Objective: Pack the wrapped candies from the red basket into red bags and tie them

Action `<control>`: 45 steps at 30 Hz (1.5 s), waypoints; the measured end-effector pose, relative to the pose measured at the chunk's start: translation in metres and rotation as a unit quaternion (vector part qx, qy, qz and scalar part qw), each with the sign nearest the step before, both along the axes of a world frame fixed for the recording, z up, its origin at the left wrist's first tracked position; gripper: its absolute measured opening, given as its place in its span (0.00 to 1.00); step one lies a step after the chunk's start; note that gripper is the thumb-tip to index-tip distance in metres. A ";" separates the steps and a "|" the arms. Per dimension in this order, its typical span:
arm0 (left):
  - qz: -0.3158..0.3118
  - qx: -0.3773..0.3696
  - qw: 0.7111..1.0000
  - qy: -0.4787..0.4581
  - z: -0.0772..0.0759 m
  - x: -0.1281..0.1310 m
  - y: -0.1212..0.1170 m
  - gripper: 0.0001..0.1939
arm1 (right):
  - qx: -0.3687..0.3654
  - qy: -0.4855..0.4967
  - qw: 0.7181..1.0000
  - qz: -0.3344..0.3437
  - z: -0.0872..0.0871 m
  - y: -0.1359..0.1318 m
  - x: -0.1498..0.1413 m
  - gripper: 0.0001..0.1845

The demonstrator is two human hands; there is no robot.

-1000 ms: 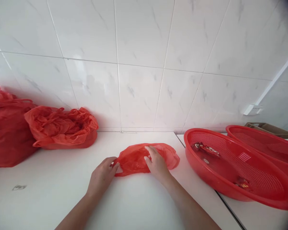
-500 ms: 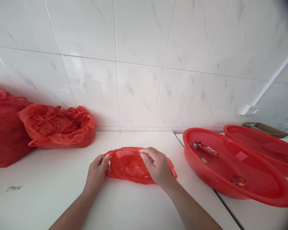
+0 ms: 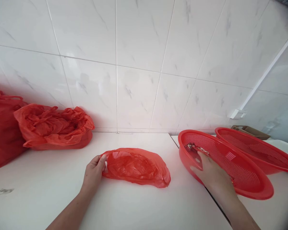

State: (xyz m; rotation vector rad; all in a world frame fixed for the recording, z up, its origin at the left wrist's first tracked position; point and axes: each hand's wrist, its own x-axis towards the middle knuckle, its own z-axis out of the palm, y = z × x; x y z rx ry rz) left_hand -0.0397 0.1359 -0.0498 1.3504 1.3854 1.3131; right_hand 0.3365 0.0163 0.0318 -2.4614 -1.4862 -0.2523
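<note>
A red plastic bag (image 3: 136, 166) lies on the white table with its mouth spread open. My left hand (image 3: 94, 171) pinches the left end of its rim between thumb and fingers. My right hand (image 3: 213, 174) reaches over the near rim into a red perforated basket (image 3: 256, 190). Its thumb stands apart from the fingers, whose tips come close to a few small wrapped packets (image 3: 204, 150) at the basket's left end; whether they touch is hard to see. More packets, partly hidden by the hand, lie farther right.
At the left stand a red bag stuffed with crumpled red bags (image 3: 55, 127) and a larger full red bag (image 3: 4, 131). Behind the basket sit a second red basket (image 3: 254, 145) and a cardboard box (image 3: 252, 132). A tiled wall (image 3: 136, 95) closes off the back.
My right hand has let go of the bag's rim and moved right into the basket. My left hand still holds the bag's left end. The view has shifted slightly right.
</note>
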 end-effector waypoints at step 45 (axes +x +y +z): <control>-0.014 -0.002 1.000 -0.025 -0.005 -0.003 0.004 0.17 | -0.051 0.289 0.955 0.053 0.038 0.030 0.057 0.24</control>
